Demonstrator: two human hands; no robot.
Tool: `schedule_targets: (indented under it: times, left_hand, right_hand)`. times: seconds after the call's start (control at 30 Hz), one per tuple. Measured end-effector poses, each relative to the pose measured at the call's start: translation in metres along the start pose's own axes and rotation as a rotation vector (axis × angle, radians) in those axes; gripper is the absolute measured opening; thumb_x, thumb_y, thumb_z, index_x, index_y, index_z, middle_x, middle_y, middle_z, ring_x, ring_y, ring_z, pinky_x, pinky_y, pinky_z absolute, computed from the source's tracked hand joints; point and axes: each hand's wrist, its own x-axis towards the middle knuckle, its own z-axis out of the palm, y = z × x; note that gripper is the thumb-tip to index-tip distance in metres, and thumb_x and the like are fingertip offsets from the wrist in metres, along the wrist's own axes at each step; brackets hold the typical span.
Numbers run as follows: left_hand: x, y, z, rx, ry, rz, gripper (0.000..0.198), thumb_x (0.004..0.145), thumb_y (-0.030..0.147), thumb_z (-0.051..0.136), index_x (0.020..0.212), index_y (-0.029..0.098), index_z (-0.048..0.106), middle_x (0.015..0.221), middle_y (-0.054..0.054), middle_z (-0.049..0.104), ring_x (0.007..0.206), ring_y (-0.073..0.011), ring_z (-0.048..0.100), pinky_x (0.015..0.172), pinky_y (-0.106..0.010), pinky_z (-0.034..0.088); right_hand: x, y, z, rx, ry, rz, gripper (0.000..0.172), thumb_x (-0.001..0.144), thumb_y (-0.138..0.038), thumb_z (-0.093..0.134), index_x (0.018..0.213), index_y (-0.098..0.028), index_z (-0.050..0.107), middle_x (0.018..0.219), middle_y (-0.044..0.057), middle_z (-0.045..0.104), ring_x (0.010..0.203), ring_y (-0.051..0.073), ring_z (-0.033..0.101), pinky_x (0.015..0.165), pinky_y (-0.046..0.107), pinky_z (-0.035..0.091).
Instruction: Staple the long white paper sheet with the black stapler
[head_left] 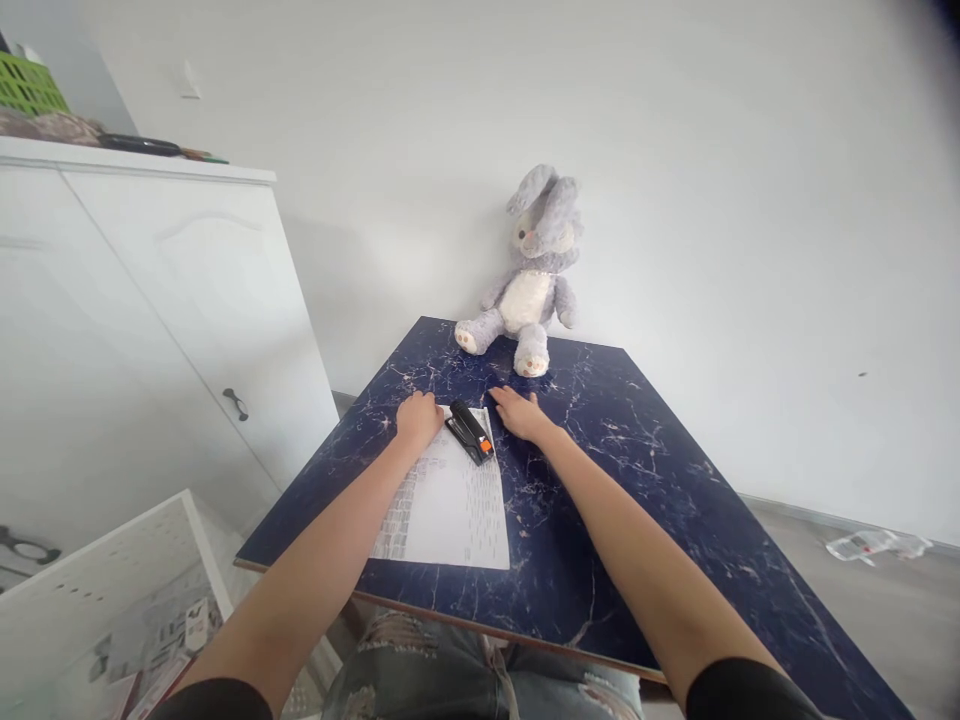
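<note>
A printed sheet of paper (pixel 457 510) lies flat on the dark blue marbled table (pixel 630 440). Across its upper right part rests a black stapler (pixel 469 432) with an orange mark at its near end; neither hand grips it. My left hand (pixel 419 419) is closed at the paper's top left corner, its fingers curled over the edge and their tips mostly hidden. Just beyond the paper's top right corner, my right hand (pixel 519 412) lies flat on the tabletop, fingers stretched out and holding nothing.
A grey and white plush rabbit (pixel 525 290) sits at the table's far edge against the wall. To the left stand a white cabinet (pixel 172 300) and an open white bin (pixel 187 510) with items inside. A clear plastic item (pixel 874 545) lies on the floor at right.
</note>
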Motion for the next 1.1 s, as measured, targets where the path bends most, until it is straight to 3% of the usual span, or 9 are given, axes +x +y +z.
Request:
schedule_targets:
  times: [0.13,0.27,0.4,0.5,0.57,0.67,0.8,0.9,1.1]
  left_hand:
    - [0.001,0.0,0.0,0.037,0.011,0.01,0.03,0.095,0.022,0.045,0.105,0.013,0.072,0.105,-0.016,0.069,0.102,-0.027,0.069,0.09,-0.035,0.052]
    - [0.002,-0.001,0.001,0.042,0.003,0.013,0.03,0.095,0.023,0.045,0.106,0.013,0.072,0.105,-0.016,0.069,0.102,-0.027,0.069,0.089,-0.034,0.053]
    - [0.002,0.0,0.001,-0.001,0.001,-0.003,0.029,0.094,0.021,0.046,0.104,0.012,0.072,0.105,-0.016,0.069,0.1,-0.0282,0.069,0.087,-0.036,0.053]
    - [0.002,0.0,0.001,-0.035,0.001,-0.025,0.028,0.093,0.021,0.048,0.101,0.012,0.072,0.104,-0.017,0.069,0.1,-0.0296,0.069,0.088,-0.037,0.053]
    - [0.002,-0.002,0.001,-0.055,0.003,-0.04,0.026,0.093,0.021,0.049,0.099,0.012,0.072,0.104,-0.017,0.069,0.1,-0.0297,0.069,0.087,-0.038,0.052]
    - [0.003,-0.002,0.002,-0.124,0.028,-0.021,0.023,0.093,0.019,0.049,0.092,0.014,0.071,0.1,-0.016,0.069,0.097,-0.0273,0.068,0.086,-0.036,0.052]
    - [-0.002,0.01,0.004,-0.412,0.05,0.119,0.019,0.095,0.024,0.053,0.086,0.017,0.068,0.09,-0.008,0.07,0.09,-0.0206,0.066,0.084,-0.031,0.051]
    - [-0.012,0.026,0.007,-0.645,-0.027,0.314,0.015,0.094,0.022,0.054,0.095,0.018,0.068,0.092,-0.005,0.071,0.086,-0.018,0.066,0.084,-0.03,0.051]
    - [-0.027,0.044,0.004,-0.593,-0.208,0.77,0.018,0.087,0.03,0.07,0.103,0.021,0.074,0.115,-0.008,0.071,0.114,-0.0246,0.062,0.108,-0.04,0.042]
  right_hand:
    - [0.035,-0.049,0.003,0.093,-0.039,-0.104,0.051,0.101,-0.02,0.041,0.151,-0.027,0.047,0.161,0.009,0.042,0.151,0.029,0.032,0.116,0.07,0.023]
    - [0.041,-0.069,-0.008,0.186,0.052,-0.08,0.053,0.098,-0.023,0.049,0.151,-0.023,0.048,0.158,0.012,0.045,0.148,0.028,0.036,0.119,0.059,0.028]
    - [0.012,-0.072,-0.01,0.266,0.199,0.022,0.05,0.104,-0.037,0.032,0.146,-0.017,0.052,0.143,0.014,0.059,0.131,0.026,0.055,0.111,0.041,0.042]
    - [-0.02,-0.08,0.0,0.393,0.163,0.006,0.047,0.102,-0.047,0.037,0.132,-0.019,0.061,0.122,0.008,0.071,0.109,0.024,0.067,0.094,0.034,0.052]
    - [-0.039,-0.087,0.008,0.466,0.139,-0.019,0.042,0.095,-0.042,0.052,0.13,-0.021,0.061,0.116,0.006,0.072,0.103,0.023,0.068,0.09,0.032,0.052]
    - [-0.054,-0.091,0.013,0.448,0.147,-0.013,0.052,0.083,-0.022,0.062,0.135,-0.022,0.056,0.116,0.006,0.072,0.102,0.024,0.068,0.092,0.032,0.051]
    - [-0.067,-0.074,0.005,0.437,0.15,-0.001,0.055,0.08,-0.015,0.06,0.135,-0.022,0.056,0.112,0.006,0.073,0.098,0.024,0.069,0.09,0.033,0.051]
    - [-0.084,-0.046,-0.005,0.436,0.175,-0.032,0.055,0.078,-0.015,0.062,0.132,-0.02,0.059,0.11,0.006,0.074,0.097,0.024,0.069,0.091,0.034,0.051]
    - [-0.123,0.006,-0.029,0.589,0.12,0.007,0.055,0.081,-0.024,0.068,0.135,-0.02,0.06,0.118,0.008,0.072,0.107,0.027,0.066,0.098,0.042,0.049]
